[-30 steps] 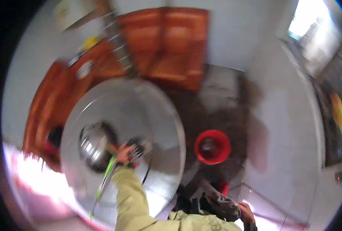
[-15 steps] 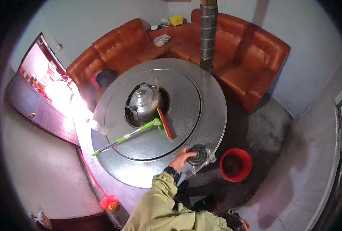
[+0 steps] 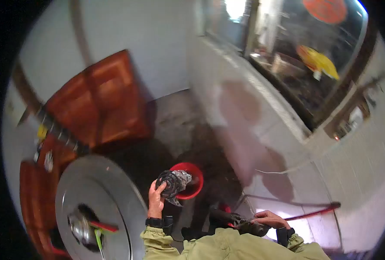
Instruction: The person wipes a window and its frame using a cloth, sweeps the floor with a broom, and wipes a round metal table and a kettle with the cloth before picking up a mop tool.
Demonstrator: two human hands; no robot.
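My left hand (image 3: 155,199) grips a black disc with spiral rings, like a mosquito coil (image 3: 168,183), its thumb lying across the face. Crinkled clear plastic (image 3: 183,177) clings to the coil's right side. Both hang over the near left part of a red bucket (image 3: 200,187), whose inside is partly covered. Lower right, close to my body, my right hand (image 3: 272,218) is closed on a dark, crumpled thing (image 3: 245,225) whose kind I cannot make out.
At left stands a round metal table (image 3: 127,216) bearing a kettle (image 3: 80,229) and a green-handled squeegee (image 3: 99,238). Beyond it are a brown sofa (image 3: 108,102) and a stovepipe (image 3: 56,125). A window (image 3: 287,60) and a red stick (image 3: 313,213) are at right.
My view has swung to the right, so the table now sits at left. My left hand has carried the coil from beside the table to over the bucket. My right hand has come fully into view.
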